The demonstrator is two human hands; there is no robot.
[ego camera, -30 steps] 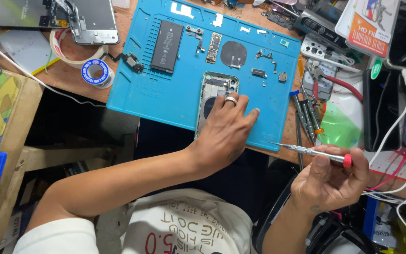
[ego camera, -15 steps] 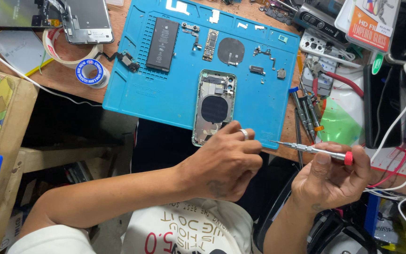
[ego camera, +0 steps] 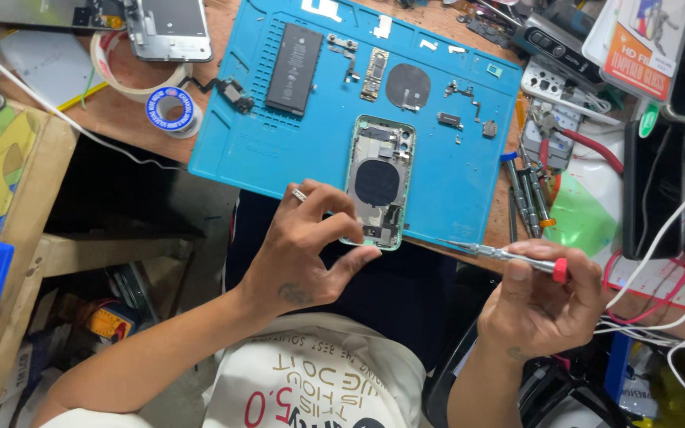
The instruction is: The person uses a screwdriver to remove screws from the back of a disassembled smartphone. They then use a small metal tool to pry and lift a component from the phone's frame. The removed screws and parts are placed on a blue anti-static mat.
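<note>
The opened pale green phone housing (ego camera: 379, 181) lies face up on the lower middle part of the blue rubber repair mat (ego camera: 295, 150), its bottom end just at the mat's near edge. Inside it show a dark round coil in the middle, a small camera block at the top and grey metal parts along the bottom; the finer parts are too small to make out.

The left hand (ego camera: 307, 250) sits at the near edge of the mat, just left of the housing, fingers (ego camera: 341, 226) curled with the thumb tip touching the housing's lower corner; whether anything small is pinched between them cannot be told. A ring shows on one finger.

The right hand (ego camera: 545, 305) is off the mat's lower right corner, fingers closed around a slim silver screwdriver with a red cap (ego camera: 509, 255), whose tip points left toward the mat's edge without touching the housing.

On the mat above the housing lie a black rectangular battery (ego camera: 295, 69), a round black charging coil (ego camera: 407, 86) and several tiny loose parts. Left of the mat a blue-labelled spool of solder wire (ego camera: 170, 109) rests on the brown wooden worktop (ego camera: 124, 111). Right of the mat the clutter of tools and cables is hard to separate, and the person's forearms are cut off by the lower edge of the view
</note>
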